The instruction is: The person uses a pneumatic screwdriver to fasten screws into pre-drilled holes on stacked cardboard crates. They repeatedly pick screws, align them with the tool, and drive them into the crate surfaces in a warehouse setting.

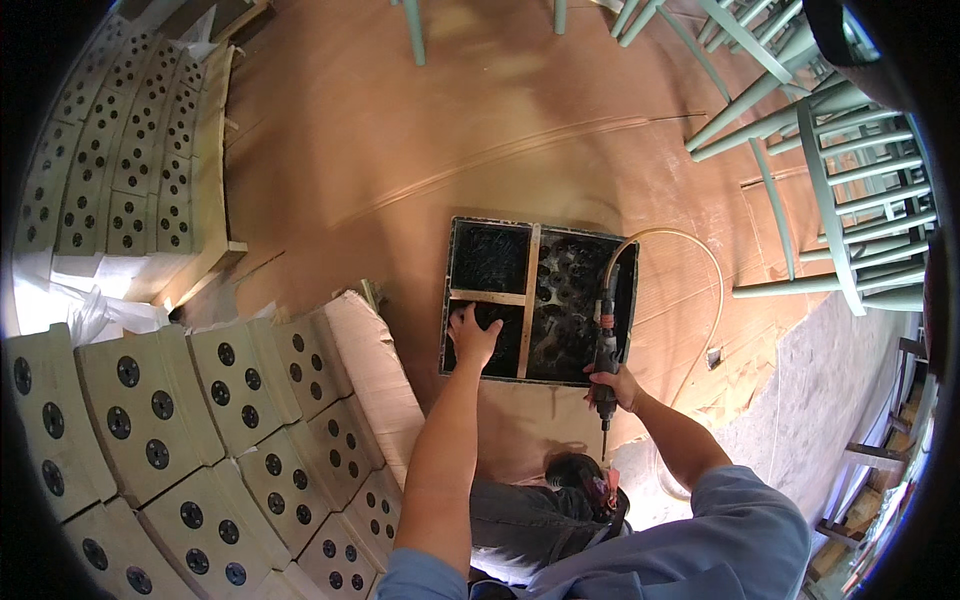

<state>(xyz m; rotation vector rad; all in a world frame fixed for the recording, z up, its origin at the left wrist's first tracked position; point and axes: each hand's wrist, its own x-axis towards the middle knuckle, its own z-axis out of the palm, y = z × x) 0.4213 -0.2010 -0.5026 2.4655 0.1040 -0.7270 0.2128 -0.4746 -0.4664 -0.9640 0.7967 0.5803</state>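
- While the left hand [474, 340] dips into a shallow black tray [500, 222], the tray sits in front of the person on brown sheeting [350, 150] laid over the floor.
- Tray: pale divider strips [536, 255] make two small compartments on the left, one long one on the right.
- Long compartment: loose round black pieces [560, 275]. Both small ones have dark contents, too dark to make out.
- Left hand: in the near-left compartment, thumb spread wide from the fingers; cannot tell if a small piece is under the fingertips.
- Right hand [618, 388]: closed around a dark power driver [606, 345], at the tray's near edge.
- Driver: overlaps the long compartment in view, bit [605, 440] toward the person; yellowish hose [718, 290] loops from the far end, round to the right.
- Left of person: near stack [205, 475] of beige blocks, black discs [128, 371] on their faces.
- Farther left: second stack [140, 190], same kind, beside pale wood framing [210, 200]; clear plastic [110, 310] between stacks.
- Right: pale green chairs [829, 215], crowded together.
- Lower right: bare grey floor [800, 400] past the sheeting's torn edge.
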